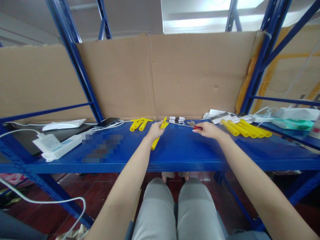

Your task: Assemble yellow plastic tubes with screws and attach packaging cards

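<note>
My left hand [155,129] is holding a yellow piece [155,144], fingers curled around it, at the middle of the blue desk [185,148]. My right hand [208,130] is gripping a screwdriver [197,128] by its red handle, its shaft pointing left. Other yellow pieces [143,125] are lying to the left, yellow-handled tools [254,129] to the right.

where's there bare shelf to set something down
Bare blue shelf lies on the near side of the red-handled tool, between left hand and right hand; also in front of the yellow tubes. Crowded: back edge, around the striped bundles.
</note>
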Motion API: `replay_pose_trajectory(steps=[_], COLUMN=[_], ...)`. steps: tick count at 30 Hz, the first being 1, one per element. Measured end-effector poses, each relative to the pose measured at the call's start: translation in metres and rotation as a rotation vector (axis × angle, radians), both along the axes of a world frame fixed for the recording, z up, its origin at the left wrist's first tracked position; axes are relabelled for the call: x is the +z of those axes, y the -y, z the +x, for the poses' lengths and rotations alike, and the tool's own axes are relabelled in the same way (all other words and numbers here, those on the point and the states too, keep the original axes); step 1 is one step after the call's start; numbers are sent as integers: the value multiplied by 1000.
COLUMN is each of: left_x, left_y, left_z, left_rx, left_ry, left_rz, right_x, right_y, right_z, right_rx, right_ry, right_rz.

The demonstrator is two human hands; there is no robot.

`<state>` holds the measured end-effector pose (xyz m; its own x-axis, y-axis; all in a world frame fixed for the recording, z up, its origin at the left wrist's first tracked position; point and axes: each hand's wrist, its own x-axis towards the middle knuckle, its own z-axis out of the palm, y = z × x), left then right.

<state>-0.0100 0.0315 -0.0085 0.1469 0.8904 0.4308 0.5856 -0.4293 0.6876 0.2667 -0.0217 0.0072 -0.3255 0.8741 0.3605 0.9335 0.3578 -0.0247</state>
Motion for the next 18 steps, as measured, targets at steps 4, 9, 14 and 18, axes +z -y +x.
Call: replay_pose_trajectory(steps=[4,9,14,18], left_x=[1,1,0,-1], left_y=[0,0,-1,-4], left_z=[0,-1,-3,-4], left_rx=[20,19,19,15], left_ry=[-11,-85,-83,-90], left_rz=[-22,-44,-55,-53], right_x=[-2,-7,-7,-5], right_y=[0,-4,-3,2], right_z=[-4,-3,-4,-7], right_rx=[-23,19,45,47], right_ry=[-5,-63,1,39], right_rz=[4,68,119,114])
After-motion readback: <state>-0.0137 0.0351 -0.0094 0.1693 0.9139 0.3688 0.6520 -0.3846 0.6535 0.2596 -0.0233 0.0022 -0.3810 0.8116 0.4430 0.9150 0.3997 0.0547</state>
